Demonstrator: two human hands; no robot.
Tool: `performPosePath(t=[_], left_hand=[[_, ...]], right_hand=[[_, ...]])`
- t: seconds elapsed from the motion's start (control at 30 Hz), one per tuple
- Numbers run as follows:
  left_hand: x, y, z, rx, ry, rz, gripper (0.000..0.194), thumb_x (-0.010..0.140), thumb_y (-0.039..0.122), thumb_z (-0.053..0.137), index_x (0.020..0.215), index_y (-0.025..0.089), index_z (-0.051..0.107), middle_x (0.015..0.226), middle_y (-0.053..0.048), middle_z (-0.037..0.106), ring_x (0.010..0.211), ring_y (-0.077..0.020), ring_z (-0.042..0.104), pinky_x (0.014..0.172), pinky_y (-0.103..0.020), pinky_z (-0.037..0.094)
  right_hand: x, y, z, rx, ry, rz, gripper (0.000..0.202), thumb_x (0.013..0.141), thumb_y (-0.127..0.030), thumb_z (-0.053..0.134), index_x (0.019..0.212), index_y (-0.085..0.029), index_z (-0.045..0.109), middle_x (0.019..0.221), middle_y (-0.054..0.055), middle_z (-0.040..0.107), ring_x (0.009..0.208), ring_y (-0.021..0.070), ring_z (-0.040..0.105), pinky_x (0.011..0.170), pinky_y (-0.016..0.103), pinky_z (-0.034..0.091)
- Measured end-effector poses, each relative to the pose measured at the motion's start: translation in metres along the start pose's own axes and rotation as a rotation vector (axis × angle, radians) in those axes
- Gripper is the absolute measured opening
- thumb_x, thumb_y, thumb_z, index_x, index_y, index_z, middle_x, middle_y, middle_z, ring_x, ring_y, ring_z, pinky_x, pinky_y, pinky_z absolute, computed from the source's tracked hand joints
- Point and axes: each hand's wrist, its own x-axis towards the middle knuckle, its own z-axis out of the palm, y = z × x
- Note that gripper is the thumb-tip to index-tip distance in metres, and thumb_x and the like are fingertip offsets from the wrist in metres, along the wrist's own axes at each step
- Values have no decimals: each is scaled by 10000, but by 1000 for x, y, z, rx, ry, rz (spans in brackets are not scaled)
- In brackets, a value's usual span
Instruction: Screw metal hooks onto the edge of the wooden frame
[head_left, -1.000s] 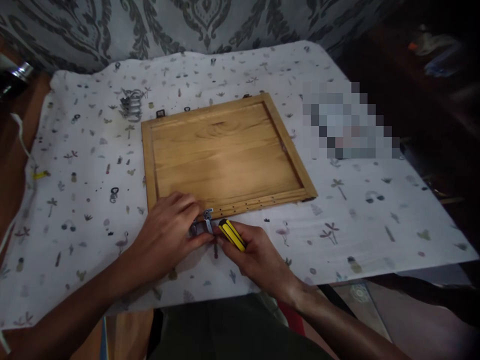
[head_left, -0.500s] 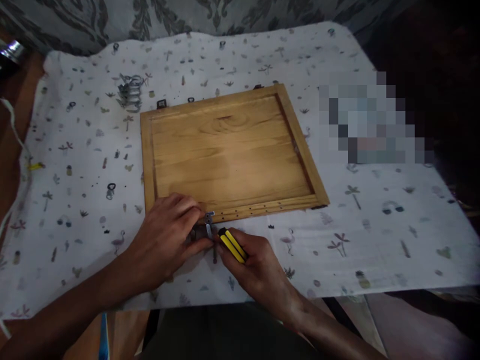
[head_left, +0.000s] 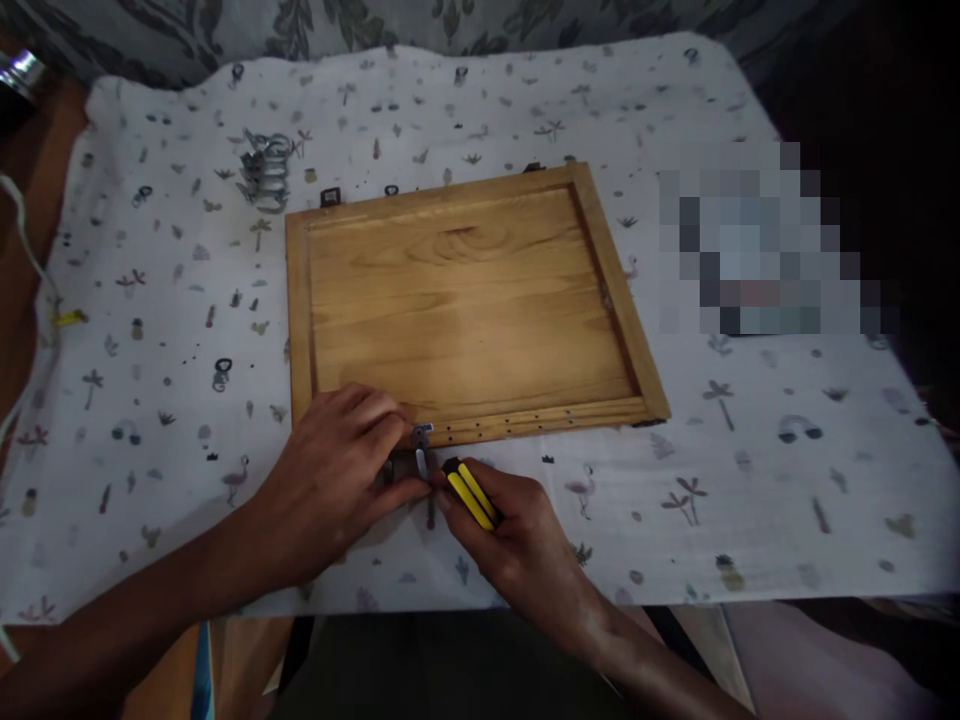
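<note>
A framed wooden board [head_left: 465,310] lies on the patterned cloth, with small dark holes along its near rail. At that rail, left of centre, a small metal hook [head_left: 421,450] rests against the wood. My left hand [head_left: 337,480] pinches the hook between thumb and fingers, the fingertips lying over the frame. My right hand [head_left: 510,540] is wrapped round a yellow-and-black screwdriver [head_left: 471,495], its handle just right of the hook. The screwdriver's tip is hidden, so I cannot tell whether it touches a screw.
Several loose metal hooks [head_left: 266,172] lie in a heap behind the board's left corner. Small dark metal fittings [head_left: 330,197] show at the far rail. A white cable [head_left: 34,260] runs down the left side. A blurred-out patch [head_left: 765,240] covers something at the right.
The view has shifted a little, so the board appears slightly further right. Both hands keep the same holds at the near rail.
</note>
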Motion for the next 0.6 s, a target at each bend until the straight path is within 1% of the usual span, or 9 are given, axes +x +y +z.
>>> performPosePath(t=[0.27, 0.43, 0.53, 0.6], left_hand=[[1, 1, 0, 32, -9, -9, 283, 940, 454, 715, 912, 181, 642, 1050, -81, 725, 971, -270, 672, 793, -439, 558], [3, 2, -1, 47, -25, -4, 284, 896, 415, 774, 892, 159, 652, 1029, -95, 725, 947, -288, 676, 782, -462, 561], [4, 3, -2, 49, -29, -13, 289, 863, 403, 809, 908, 157, 664, 1027, -94, 725, 953, -300, 675, 796, -479, 560], [3, 3, -2, 45, -28, -16, 290, 849, 392, 824, 914, 156, 669, 1033, -94, 724, 962, -305, 674, 801, -483, 558]], right_hand=[[-1, -1, 0, -8, 14, 6, 220, 944, -240, 559, 731, -209, 517, 625, -65, 411, 562, 92, 336, 500, 259, 298], [-2, 0, 0, 44, 45, 45, 246, 953, -327, 598, 743, -202, 572, 639, -45, 467, 562, 96, 382, 488, 246, 329], [0, -3, -3, 103, 34, 76, 225, 957, -368, 604, 809, -202, 637, 644, -37, 513, 548, 101, 421, 483, 240, 366], [0, -7, -7, 101, 42, 49, 185, 952, -354, 613, 875, -202, 686, 652, -35, 549, 545, 102, 450, 486, 236, 390]])
